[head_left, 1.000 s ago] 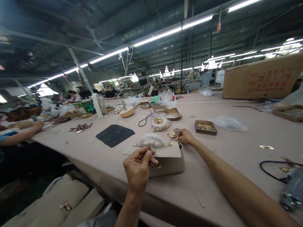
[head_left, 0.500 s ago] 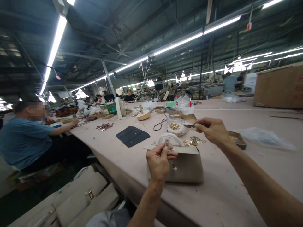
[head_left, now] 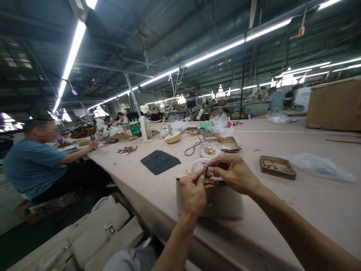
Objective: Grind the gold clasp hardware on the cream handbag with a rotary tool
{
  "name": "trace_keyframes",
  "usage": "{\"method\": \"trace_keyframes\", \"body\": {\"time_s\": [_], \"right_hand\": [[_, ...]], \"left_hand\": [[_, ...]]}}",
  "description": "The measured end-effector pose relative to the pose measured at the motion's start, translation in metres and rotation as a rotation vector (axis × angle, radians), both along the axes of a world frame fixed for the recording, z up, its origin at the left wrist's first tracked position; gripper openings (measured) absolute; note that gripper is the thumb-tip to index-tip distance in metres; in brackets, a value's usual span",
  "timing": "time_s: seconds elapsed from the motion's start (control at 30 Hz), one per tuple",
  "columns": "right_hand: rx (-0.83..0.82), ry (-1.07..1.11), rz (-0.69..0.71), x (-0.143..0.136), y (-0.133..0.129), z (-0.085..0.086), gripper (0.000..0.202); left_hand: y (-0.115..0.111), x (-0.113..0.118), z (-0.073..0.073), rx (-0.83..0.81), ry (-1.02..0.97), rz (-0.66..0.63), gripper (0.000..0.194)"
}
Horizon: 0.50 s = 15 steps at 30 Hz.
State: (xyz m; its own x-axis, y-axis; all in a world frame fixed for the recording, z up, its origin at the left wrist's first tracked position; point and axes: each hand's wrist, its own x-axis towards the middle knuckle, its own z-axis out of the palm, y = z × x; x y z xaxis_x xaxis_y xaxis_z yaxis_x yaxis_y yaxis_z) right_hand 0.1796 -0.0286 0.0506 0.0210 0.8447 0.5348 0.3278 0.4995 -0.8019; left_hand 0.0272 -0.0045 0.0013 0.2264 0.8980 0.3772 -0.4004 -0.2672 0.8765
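A cream handbag with a white handle stands on the table in front of me. Over its top edge, my left hand pinches a small rectangular metal clasp plate between thumb and fingers. From the right, my right hand meets it, with thumb and forefinger closed on a small metal piece against the plate; the fingers partly hide that piece. A small metal knob shows on the handbag's front, below my left fingers.
Behind the handbag sits a plastic bag of gold hardware. A shallow box of small parts lies to the right, near clear plastic. A dark sheet is at left. More cream bags are below the table edge; a person sits beyond.
My right hand has moved left and down from beside the plastic bag of hardware to the clasp plate in my left hand. My left hand keeps its pinch. The view has shifted slightly.
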Motion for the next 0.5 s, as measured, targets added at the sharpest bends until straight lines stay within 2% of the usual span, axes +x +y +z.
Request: {"method": "trace_keyframes", "body": {"time_s": [0.2, 0.5], "right_hand": [[0.003, -0.006, -0.072, -0.0032, -0.0006, -0.0053, 0.019], [-0.047, 0.193, 0.027, -0.0098, -0.0024, -0.0038, 0.026]], "left_hand": [[-0.0011, -0.0017, 0.0002, 0.03, 0.027, -0.037, 0.033], [-0.0023, -0.002, 0.002, 0.051, 0.027, -0.067, 0.03]]}}
